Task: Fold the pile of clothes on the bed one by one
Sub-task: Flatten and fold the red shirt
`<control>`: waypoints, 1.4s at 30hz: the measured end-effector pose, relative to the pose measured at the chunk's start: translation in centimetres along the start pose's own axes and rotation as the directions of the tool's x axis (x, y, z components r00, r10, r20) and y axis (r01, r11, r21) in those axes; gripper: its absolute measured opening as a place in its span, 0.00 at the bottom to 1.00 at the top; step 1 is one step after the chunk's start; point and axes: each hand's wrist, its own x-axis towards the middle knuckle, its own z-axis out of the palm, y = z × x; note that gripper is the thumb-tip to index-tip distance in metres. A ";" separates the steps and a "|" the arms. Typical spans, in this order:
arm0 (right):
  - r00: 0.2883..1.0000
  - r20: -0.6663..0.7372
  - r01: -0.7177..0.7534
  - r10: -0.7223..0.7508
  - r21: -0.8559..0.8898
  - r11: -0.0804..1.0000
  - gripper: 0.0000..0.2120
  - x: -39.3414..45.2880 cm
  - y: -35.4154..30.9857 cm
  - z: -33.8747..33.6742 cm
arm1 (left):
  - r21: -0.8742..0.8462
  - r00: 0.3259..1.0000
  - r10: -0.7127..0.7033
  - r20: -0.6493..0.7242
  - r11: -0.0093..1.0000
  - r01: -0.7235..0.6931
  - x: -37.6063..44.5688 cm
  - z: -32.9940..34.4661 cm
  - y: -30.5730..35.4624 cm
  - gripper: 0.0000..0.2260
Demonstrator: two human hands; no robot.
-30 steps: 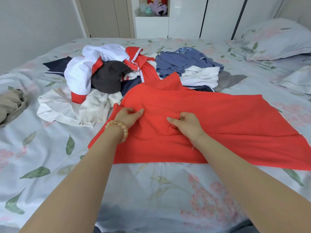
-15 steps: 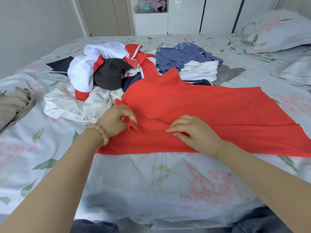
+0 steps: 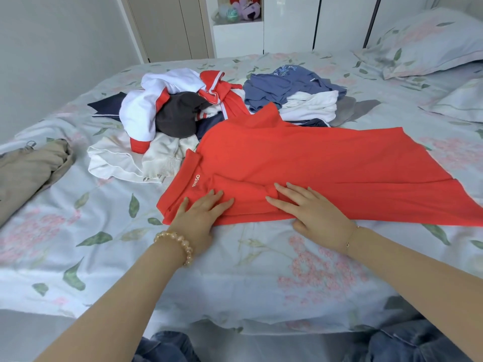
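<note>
Both hands lie flat on the red shirt (image 3: 300, 163), which is spread across the near part of the bed (image 3: 261, 283) with its collar end to the left and its hem running off to the right. The left hand (image 3: 201, 218) has its fingers (image 3: 217, 202) straight and slightly spread, released and grasping nothing, pressing the cloth just below the collar; the small white lettering on the collar sits just beyond these fingertips. The right hand (image 3: 313, 212) is likewise released, its fingers (image 3: 285, 194) straight and pressing a folded ridge of the shirt, with the thumb resting on the sheet at the shirt's near edge. The two sets of fingertips point toward each other and are near but apart, with a strip of red cloth between them. A beaded bracelet (image 3: 177, 244) circles the left wrist, and a thin chain (image 3: 351, 237) the right. Well beyond the fingers lies the pile (image 3: 183, 111) of unfolded clothes: white, red, dark brown and navy pieces on the left, blue, white and grey ones on the right, the shirt's far edge touching it. Far to the left of the left fingers lies a beige garment (image 3: 31, 165). Pillows (image 3: 431, 43) sit at the far right.
</note>
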 end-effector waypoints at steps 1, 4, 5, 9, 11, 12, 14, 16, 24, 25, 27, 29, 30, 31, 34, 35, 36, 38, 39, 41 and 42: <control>0.999 0.022 -0.034 0.034 -0.021 0.999 0.36 0.0 -0.2 0.0 | 0.017 0.998 -0.050 -0.040 0.999 0.051 0.3 0.2 -0.4 0.38; 0.995 0.059 -0.076 0.078 -0.041 0.996 0.42 0.3 -0.7 -0.3 | 0.026 0.985 -0.150 -0.083 0.988 0.153 0.7 0.6 -1.9 0.40; 0.994 0.076 -0.080 0.082 -0.033 0.996 0.43 0.2 -0.9 -0.4 | 0.006 0.985 -0.157 -0.075 0.987 0.158 0.6 0.7 -2.4 0.40; 0.997 0.063 -0.046 0.047 -0.012 0.999 0.40 -1.1 -2.7 -0.2 | -0.060 0.988 -0.152 -0.030 0.987 0.150 -1.1 0.2 -3.3 0.38; 1.000 -0.026 0.010 -0.011 -0.016 1.000 0.43 -2.1 -3.9 0.5 | -0.055 0.984 -0.177 0.027 0.982 0.179 -2.7 -0.1 -3.6 0.36; 0.999 -0.042 0.032 -0.033 -0.028 0.999 0.45 -2.6 -4.4 0.9 | -0.040 0.978 -0.197 0.063 0.979 0.200 -3.6 -0.1 -3.6 0.36; 0.996 -0.073 0.054 -0.057 -0.040 0.998 0.48 -3.4 -5.3 1.9 | 0.018 0.967 -0.232 0.103 0.973 0.232 -5.4 0.3 -3.1 0.37; 0.994 -0.090 0.067 -0.069 -0.031 0.997 0.46 -3.9 -5.4 1.9 | 0.106 0.964 -0.246 0.096 0.966 0.236 -6.6 0.7 -2.2 0.37; 0.998 0.002 0.056 -0.056 -0.021 0.998 0.29 -9.3 3.7 0.0 | 0.071 0.997 0.051 -0.062 0.996 -0.047 -4.9 -1.1 8.7 0.38; 1.000 0.007 0.006 -0.006 -0.016 1.000 0.29 -10.6 5.4 -0.3 | 0.048 0.992 0.110 -0.058 0.993 -0.107 -4.1 -0.9 10.7 0.37; 0.994 -0.023 -0.108 0.108 -0.003 0.994 0.29 -13.6 8.8 -0.5 | 0.035 0.981 0.189 -0.038 0.982 -0.187 -2.1 -0.3 14.2 0.36; 0.961 -0.081 -0.262 0.266 0.051 0.964 0.30 -16.5 11.9 -0.7 | 0.033 0.973 0.228 -0.034 0.973 -0.227 -0.1 0.3 16.9 0.35; 0.932 -0.091 -0.344 0.352 0.085 0.935 0.31 -17.5 13.1 -0.7 | 0.008 0.971 0.234 -0.039 0.972 -0.234 0.7 0.5 17.9 0.35; 0.901 -0.097 -0.413 0.423 0.109 0.904 0.32 -18.2 14.2 -0.8 | -0.043 0.972 0.231 -0.042 0.972 -0.232 1.4 0.7 18.7 0.35; 0.821 -0.121 -0.534 0.558 0.183 0.825 0.31 -18.6 16.2 -0.8 | -0.224 0.983 0.183 -0.016 0.957 -0.182 2.9 0.8 20.3 0.34; 0.808 -0.113 -0.552 0.578 0.200 0.810 0.31 -18.5 16.5 -0.9 | -0.243 0.986 0.164 -0.014 0.956 -0.162 3.3 0.7 20.6 0.34; 0.805 -0.098 -0.559 0.585 0.208 0.803 0.32 -18.4 16.8 -1.0 | -0.245 0.989 0.147 -0.023 0.958 -0.148 3.6 0.7 20.8 0.33; 0.817 -0.074 -0.556 0.572 0.158 0.816 0.32 -18.4 17.0 -1.3 | -0.205 0.991 0.123 -0.057 0.970 -0.132 3.9 0.8 21.1 0.32; 0.830 -0.066 -0.548 0.554 0.090 0.832 0.31 -18.6 17.1 -1.6 | -0.167 0.991 0.121 -0.061 0.977 -0.129 4.1 0.9 21.1 0.31; 0.846 -0.034 -0.533 0.532 -0.083 0.842 0.30 -19.5 16.7 -2.4 | -0.079 0.990 0.142 -0.020 0.986 -0.144 4.2 1.0 21.1 0.34; 0.848 -0.019 -0.525 0.529 -0.165 0.835 0.29 -20.3 16.2 -2.8 | -0.042 0.986 0.163 0.017 0.986 -0.162 4.2 0.9 21.1 0.35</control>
